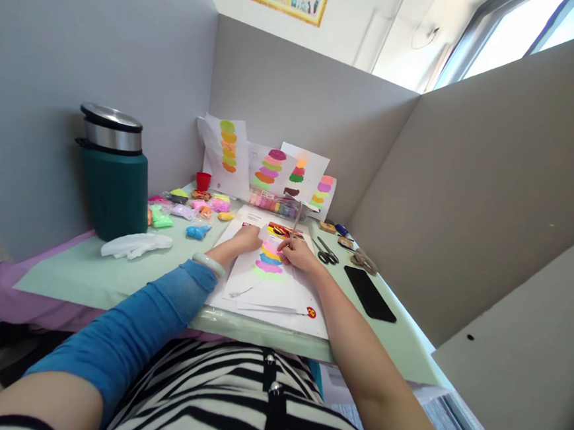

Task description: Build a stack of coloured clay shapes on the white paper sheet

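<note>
A white sheet of paper (pixel 261 292) with a stack of wavy pink, yellow, blue, purple and green bands (pixel 269 259) lies in front of me. My left hand (pixel 249 238) rests curled at the sheet's upper left edge; its fingertips are hidden, so what it grips cannot be made out. A slim, brownish, pen-like stick (pixel 297 219) rises from my right hand (pixel 298 252), whose fingers pinch it over the right side of the bands. Its lower tip is hard to see. Beneath the sheet is a larger white printed pad (pixel 316 320).
Small bags of coloured clay (pixel 197 232), a white glove (pixel 137 245) and a green flask (pixel 115 188) stand left. Right are black scissors (pixel 328 251) and a dark phone (pixel 370 293). Behind, painted sheets (pixel 230 177) lean above a colour set (pixel 273 202). Grey partitions (pixel 302 84) enclose the table.
</note>
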Motion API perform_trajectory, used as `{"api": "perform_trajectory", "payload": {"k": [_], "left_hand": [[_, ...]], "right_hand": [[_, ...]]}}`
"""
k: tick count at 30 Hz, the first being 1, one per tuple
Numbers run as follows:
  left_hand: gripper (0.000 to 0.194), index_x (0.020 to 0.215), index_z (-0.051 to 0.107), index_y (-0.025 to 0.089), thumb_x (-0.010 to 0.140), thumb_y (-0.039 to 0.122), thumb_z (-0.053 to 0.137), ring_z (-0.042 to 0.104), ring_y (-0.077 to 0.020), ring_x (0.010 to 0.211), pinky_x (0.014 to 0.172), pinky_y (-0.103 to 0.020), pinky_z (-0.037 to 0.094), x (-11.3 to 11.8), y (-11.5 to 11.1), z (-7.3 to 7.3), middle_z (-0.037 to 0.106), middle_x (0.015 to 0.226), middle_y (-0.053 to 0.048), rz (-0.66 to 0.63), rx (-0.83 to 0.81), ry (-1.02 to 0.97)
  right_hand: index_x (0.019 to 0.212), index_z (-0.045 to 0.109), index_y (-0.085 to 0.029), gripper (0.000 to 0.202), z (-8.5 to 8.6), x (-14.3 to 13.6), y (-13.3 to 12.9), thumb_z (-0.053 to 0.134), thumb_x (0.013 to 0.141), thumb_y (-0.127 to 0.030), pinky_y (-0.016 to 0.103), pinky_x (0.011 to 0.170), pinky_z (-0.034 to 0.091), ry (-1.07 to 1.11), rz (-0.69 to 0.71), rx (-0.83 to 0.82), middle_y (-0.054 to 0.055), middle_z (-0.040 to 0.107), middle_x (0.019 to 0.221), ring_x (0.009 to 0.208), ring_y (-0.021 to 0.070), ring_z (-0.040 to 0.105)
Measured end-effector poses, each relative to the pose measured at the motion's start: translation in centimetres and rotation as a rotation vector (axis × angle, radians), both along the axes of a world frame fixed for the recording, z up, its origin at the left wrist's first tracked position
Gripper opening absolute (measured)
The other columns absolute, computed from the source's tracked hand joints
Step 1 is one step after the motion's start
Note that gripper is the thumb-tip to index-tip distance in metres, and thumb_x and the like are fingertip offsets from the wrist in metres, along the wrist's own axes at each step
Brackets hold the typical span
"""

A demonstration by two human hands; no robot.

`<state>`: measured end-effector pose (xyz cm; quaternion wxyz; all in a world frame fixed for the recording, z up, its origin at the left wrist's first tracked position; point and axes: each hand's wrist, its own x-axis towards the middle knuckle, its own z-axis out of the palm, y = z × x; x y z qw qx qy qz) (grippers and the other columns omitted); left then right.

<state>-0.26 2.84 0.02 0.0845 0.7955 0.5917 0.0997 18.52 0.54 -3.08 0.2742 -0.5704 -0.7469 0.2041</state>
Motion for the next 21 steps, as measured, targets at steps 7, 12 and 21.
{"api": "perform_trajectory", "payload": {"k": [7,12,21], "left_hand": [[0.04,0.116,0.059,0.01,0.08,0.022,0.049,0.056,-0.0231,0.111,0.084,-0.023,0.043,-0.02,0.07,-0.04,0.059,0.123,-0.015,-0.004,0.007,-0.006],[0.04,0.115,0.06,0.01,0.078,0.023,0.05,0.056,-0.0236,0.11,0.084,-0.023,0.044,-0.03,0.32,-0.26,0.06,0.121,-0.015,-0.013,0.01,-0.023],[0.04,0.115,0.059,0.009,0.08,0.023,0.048,0.057,-0.0234,0.109,0.083,-0.023,0.044,-0.08,0.41,-0.36,0.059,0.121,-0.016,-0.03,0.028,0.003]], "right_hand": [[0.084,0.063,-0.014,0.025,0.11,0.0,-0.05,0.043,0.07,-0.01,0.021,0.055,0.04,0.0,0.007,-0.005,0.0,0.059,0.053,0.053,0.0133,0.056],[0.084,0.063,-0.014,0.024,0.07,-0.02,-0.03,0.043,0.071,-0.01,0.021,0.055,0.04,0.004,0.004,-0.001,0.0,0.059,0.054,0.053,0.0129,0.056],[0.083,0.062,-0.015,0.023,0.13,0.0,-0.05,0.043,0.071,-0.01,0.02,0.052,0.039,0.0,0.003,-0.01,0.0,0.059,0.053,0.053,0.0127,0.057]]}}
